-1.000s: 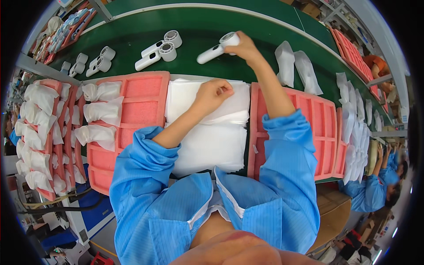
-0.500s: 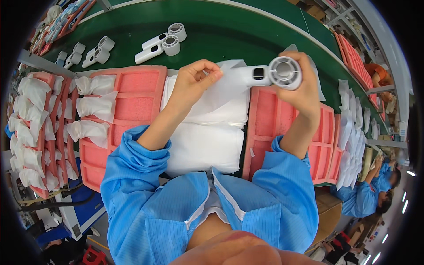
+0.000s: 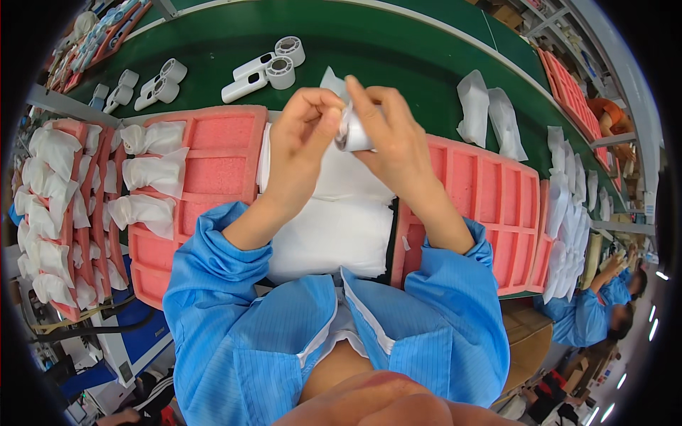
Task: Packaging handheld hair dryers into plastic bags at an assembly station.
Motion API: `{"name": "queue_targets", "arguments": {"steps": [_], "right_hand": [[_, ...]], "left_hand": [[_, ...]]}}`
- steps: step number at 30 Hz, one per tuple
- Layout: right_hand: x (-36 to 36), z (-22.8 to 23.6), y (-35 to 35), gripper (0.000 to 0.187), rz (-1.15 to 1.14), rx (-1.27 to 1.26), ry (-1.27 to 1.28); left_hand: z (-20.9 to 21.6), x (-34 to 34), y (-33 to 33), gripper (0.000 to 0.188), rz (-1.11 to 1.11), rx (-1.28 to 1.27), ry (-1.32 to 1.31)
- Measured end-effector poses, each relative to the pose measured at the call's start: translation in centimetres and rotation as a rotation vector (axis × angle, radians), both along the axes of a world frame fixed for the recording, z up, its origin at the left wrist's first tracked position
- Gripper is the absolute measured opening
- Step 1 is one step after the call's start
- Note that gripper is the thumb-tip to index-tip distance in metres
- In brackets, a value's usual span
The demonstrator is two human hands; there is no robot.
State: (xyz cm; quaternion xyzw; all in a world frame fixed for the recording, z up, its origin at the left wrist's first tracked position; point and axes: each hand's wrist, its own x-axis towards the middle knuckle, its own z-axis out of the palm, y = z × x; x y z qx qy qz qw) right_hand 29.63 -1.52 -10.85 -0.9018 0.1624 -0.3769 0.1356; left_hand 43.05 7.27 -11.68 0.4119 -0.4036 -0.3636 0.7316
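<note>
Both hands, left [image 3: 305, 131] and right [image 3: 398, 138], are closing fingers around a white plastic handheld device [image 3: 353, 131] half-wrapped in a thin white foam pouch [image 3: 334, 82], between them.

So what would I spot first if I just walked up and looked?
Probably the two bare hands in the middle: the left hand and right hand pinch a small white device in a thin white bag, held above a stack of white bags. Pink foam trays sit on both sides, the left ones partly filled with wrapped pieces. More white devices lie on the green belt behind.
</note>
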Motion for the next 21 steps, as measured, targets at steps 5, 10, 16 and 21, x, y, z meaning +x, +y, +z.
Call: {"name": "queue_targets", "arguments": {"steps": [5,10,16,21], "right_hand": [[-0.6,0.3,0.2,0.085,-0.05,-0.015,-0.074],[-0.8,-0.1,-0.7,0.084,-0.094,0.016,-0.089],[-0.2,-1.4,-0.7,0.071,-0.17,0.25,-0.203],[-0.2,-0.3,0.8,0.064,0.147,0.748,-0.348]], "left_hand": [[-0.2,-1.5,0.9,0.027,0.283,-0.313,-0.896],[-1.2,-2.2,0.3,0.038,0.316,-0.411,-0.977],[0.6,-2.0,0.0,0.056,0.276,-0.038,-0.921],[0.3,0.1,-1.0,0.063,0.329,0.066,-1.033]]}}
